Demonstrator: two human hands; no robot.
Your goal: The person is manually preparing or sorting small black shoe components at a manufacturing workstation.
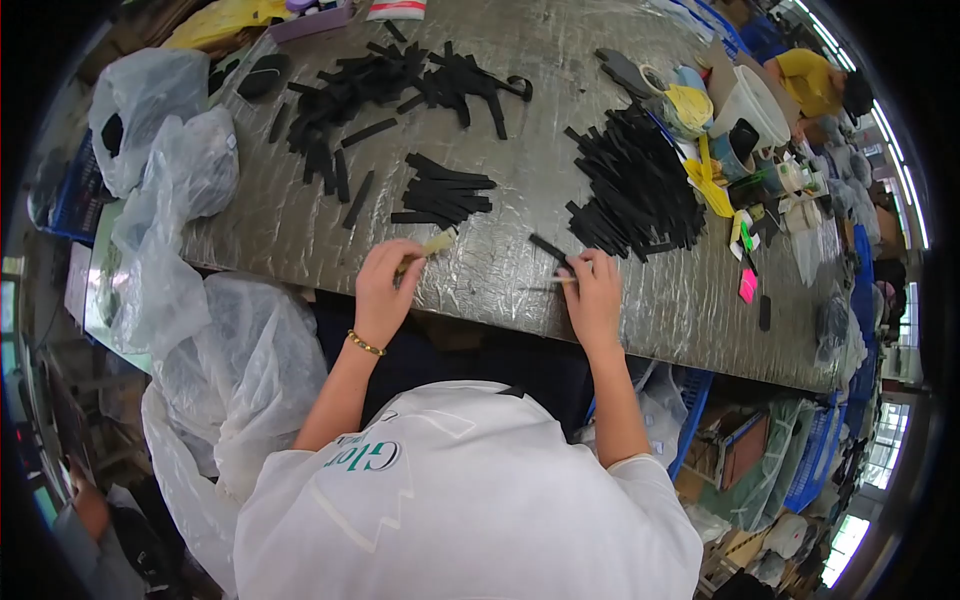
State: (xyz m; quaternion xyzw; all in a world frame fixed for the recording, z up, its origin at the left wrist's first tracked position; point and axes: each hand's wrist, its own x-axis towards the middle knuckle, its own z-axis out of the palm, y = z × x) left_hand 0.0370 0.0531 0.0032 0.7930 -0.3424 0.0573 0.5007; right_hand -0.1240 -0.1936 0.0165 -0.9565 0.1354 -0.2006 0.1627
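My left hand (385, 285) is closed round a short, pale-yellow thing that looks like a brush (438, 242), its tip over the table. My right hand (594, 295) pinches a black strip (547, 248) that points up and left. A thin pale stick (545, 281) also juts leftward from those right fingers; its kind is too small to tell. Just beyond my left hand lies a small stack of black strips (445, 190). Past my right hand is a bigger pile of black strips (640, 185), laid slantwise over one another.
The metal-covered table (540, 130) carries a loose heap of black strips (350, 95) at the far left. On the right stand a white bucket (750, 105), yellow scissors-like handles (708, 180) and cups. Clear plastic bags (230, 370) hang by the left edge. A person (808, 80) is far right.
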